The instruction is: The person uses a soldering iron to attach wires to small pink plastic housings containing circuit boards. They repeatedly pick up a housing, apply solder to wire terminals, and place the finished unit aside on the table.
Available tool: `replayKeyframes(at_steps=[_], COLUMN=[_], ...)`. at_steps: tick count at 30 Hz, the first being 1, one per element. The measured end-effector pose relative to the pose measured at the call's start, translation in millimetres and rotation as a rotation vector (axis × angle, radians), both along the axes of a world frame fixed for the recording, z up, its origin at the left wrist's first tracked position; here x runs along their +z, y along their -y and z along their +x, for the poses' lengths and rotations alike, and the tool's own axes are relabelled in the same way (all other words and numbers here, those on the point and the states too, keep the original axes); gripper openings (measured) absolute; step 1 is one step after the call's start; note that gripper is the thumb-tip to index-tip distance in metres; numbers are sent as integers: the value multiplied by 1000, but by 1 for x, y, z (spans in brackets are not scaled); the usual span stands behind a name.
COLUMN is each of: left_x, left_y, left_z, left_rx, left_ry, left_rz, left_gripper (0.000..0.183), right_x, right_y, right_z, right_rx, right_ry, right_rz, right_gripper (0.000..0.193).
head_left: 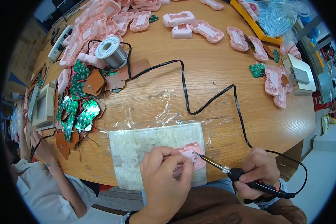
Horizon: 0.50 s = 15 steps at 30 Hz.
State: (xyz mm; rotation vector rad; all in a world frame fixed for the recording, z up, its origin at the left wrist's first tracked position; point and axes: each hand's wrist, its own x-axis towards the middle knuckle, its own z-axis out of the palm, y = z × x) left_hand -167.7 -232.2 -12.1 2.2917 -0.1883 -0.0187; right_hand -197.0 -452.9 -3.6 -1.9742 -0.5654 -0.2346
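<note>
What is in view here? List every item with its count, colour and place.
pink shell: one, pink, on the mat under the left hand
mat: one, whitish, near table edge
soldering iron: one, black, tip at the shell
solder spool: one, silver, upper left
circuit boards: many, green, left pile
pink casings: many, far side
yellow tray: one, upper right
table: wooden, round
co-worker's hand: left edge
left hand: steadies shell
right hand: grips iron

counter (212, 74): wood, grain visible, smooth w/ slight sheen
work pad (138, 149): whitish, matt, rough-looking, taped down w/ clear glossy film
pink casing (192, 155): plastic, smooth, semi-gloss
soldering iron (246, 178): metal tip, black matt plastic handle
cable (212, 99): black, smooth rubbery coating
solder spool (112, 50): shiny metal wire
circuit boards (80, 112): green, glossy
</note>
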Motion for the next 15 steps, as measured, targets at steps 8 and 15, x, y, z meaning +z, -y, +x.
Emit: replayKeyframes(at_steps=[8, 15], left_x=[3, 2], left_y=[2, 2], left_z=[1, 1], left_rx=[25, 35], left_ry=[-44, -52], left_rz=[-43, -45], left_gripper=[9, 8], right_x=[-3, -3], right_y=[-3, -2], right_z=[5, 5], right_rx=[30, -1], right_ry=[-12, -1], right_rz=[30, 63], right_gripper=[25, 24])
